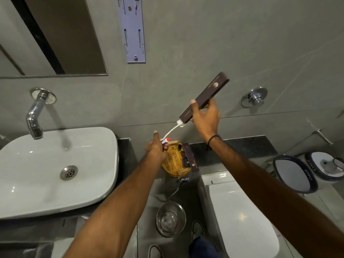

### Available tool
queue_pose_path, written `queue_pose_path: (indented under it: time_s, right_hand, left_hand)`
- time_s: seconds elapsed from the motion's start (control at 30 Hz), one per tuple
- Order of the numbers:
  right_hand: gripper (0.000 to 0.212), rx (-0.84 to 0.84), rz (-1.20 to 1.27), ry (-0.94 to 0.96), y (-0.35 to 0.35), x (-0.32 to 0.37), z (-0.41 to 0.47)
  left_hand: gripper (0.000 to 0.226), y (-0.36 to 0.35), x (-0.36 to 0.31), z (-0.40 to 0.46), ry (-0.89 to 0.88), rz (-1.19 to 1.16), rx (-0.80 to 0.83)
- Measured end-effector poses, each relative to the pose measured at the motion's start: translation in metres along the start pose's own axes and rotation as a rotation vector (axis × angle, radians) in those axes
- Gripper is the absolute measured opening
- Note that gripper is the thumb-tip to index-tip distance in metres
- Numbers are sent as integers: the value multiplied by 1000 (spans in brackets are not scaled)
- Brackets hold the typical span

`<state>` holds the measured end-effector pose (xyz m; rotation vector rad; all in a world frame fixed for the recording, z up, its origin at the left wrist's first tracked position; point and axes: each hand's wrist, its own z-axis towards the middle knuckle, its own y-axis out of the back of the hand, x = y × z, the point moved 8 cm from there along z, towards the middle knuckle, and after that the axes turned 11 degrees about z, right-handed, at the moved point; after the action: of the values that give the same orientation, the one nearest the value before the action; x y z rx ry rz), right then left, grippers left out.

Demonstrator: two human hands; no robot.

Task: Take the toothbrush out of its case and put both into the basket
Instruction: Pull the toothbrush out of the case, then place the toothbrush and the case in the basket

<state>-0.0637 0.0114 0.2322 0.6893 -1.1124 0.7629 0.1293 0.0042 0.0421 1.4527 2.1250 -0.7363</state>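
Head view, over a bathroom counter: my right hand (205,118) holds the dark brown case (203,98) up against the grey wall, fingers wrapped around its middle, the open end tilted down and to the left. My left hand (157,148) pinches the white toothbrush (172,130) at its near end, where something small with a red tip is also caught between the fingers; the far end of the brush is just at the mouth of the case, nearly free. Both hang in the air above the wicker basket (172,162), which sits on the dark counter between the white sink (55,164) on the left and the toilet (240,216) on the right, with other brown boxes already lying in it.

The risks, as I judge them: the brush head may snag on the case mouth and spring loose, and a slip from this height could send it past the basket to the floor, or into the sink.

Hard to make out: the brush head at the case opening, the red-tipped item in my left fingers, and the basket's left part behind my left hand.
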Motion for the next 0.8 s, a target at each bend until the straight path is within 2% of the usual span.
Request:
queue_pose_path:
  time_s: [0.07, 0.1, 0.2, 0.3, 0.4, 0.53, 0.67, 0.8]
  right_hand:
    - [39, -48, -62, -46, 15, -13, 13]
    - [39, -17, -147, -75, 18, -24, 19]
    - [42, 246, -480, -268, 14, -76, 20]
    - [49, 489, -673, -368, 8, -112, -2]
    - [46, 689, -826, -342, -3, -130, -36]
    - [42, 1062, -1077, -276, -23, -159, -107]
    - [39, 1173, -1233, -264, -30, -180, -161]
    - [41, 1230, -1279, -207, -41, -188, -192]
  left_hand:
    - [44, 21, -4, 11, -38, 27, -143]
    - [47, 33, -7, 15, -75, 35, -225]
    - [61, 61, -15, 21, -140, 127, -373]
    - [62, 66, -20, 19, -183, 216, -380]
    - [58, 65, -20, 17, -200, 292, -384]
    - [45, 70, -10, 13, -196, 325, -388]
    - [48, 77, 0, 13, -210, 366, -383]
    - [47, 89, 11, 16, -197, 396, -415]
